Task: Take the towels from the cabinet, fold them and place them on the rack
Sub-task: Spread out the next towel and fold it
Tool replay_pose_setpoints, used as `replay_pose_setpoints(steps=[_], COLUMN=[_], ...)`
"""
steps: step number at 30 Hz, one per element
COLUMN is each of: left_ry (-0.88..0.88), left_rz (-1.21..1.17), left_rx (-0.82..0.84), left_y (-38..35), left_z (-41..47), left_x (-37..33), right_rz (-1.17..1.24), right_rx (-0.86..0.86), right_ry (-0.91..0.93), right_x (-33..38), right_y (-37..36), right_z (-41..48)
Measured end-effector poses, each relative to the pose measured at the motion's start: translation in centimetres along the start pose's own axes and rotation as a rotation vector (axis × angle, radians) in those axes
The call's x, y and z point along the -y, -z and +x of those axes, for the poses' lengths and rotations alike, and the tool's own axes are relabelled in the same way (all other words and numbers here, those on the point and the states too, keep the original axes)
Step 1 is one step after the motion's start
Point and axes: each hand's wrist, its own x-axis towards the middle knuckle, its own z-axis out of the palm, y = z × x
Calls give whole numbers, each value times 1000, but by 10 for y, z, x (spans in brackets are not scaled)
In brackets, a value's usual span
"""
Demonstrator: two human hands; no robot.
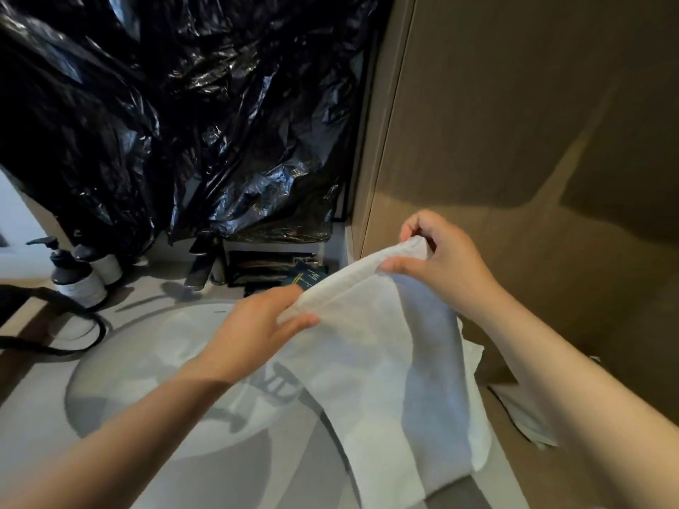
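Both hands pinch the white towel's [385, 361] top hem, left hand [253, 325] lower, right hand [437, 262] higher, cloth hanging below

A pale surface [33, 416] holds an oval sink basin [147, 347] sunk into it. At its back left stand two dark-topped pump bottles [79, 282], close together. A metal faucet [200, 268] rises behind the basin, with a black tray [257, 264] just beside it carrying a dark card [306, 277]. A black cord [100, 326] loops across the left side.
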Motion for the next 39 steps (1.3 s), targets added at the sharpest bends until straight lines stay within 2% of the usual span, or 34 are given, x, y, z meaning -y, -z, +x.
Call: replay_pose_setpoints(steps=[5, 10, 14, 18, 21, 23, 26, 31, 35, 39], left_ry=[-142, -172, -152, -160, -157, -138, -64, 34, 149, 179], left_rz=[146, -11, -170, -125, -74, -126, -203, -345, -546, -611], left_rx=[-203, -104, -110, -120, -154, -224, -333, -398, -440, -461], left_y=[39, 83, 86, 85, 94, 99, 97, 86, 75, 70], left_z=[24, 45, 46, 42, 39, 36, 34, 31, 30, 33], left_x=[-77, -138, -169, -189, -194, -195, -196, -195, -188, -184], right_rz=[98, 209, 408, 540, 602, 641, 548, 443, 360, 244], right_rx=[-252, -375, -279, -62, -122, -205, -357, -513, -489, -453], right_ry=[18, -4, -95, -201, -176, -136, -30, 110, 200, 261], right_x=[12, 12, -5, -33, -31, -19, -1, 13, 28, 41], right_y=[57, 100, 113, 100, 96, 97, 103, 118, 133, 148], right_z=[-20, -41, -67, -104, -115, -113, -110, -109, -105, -100])
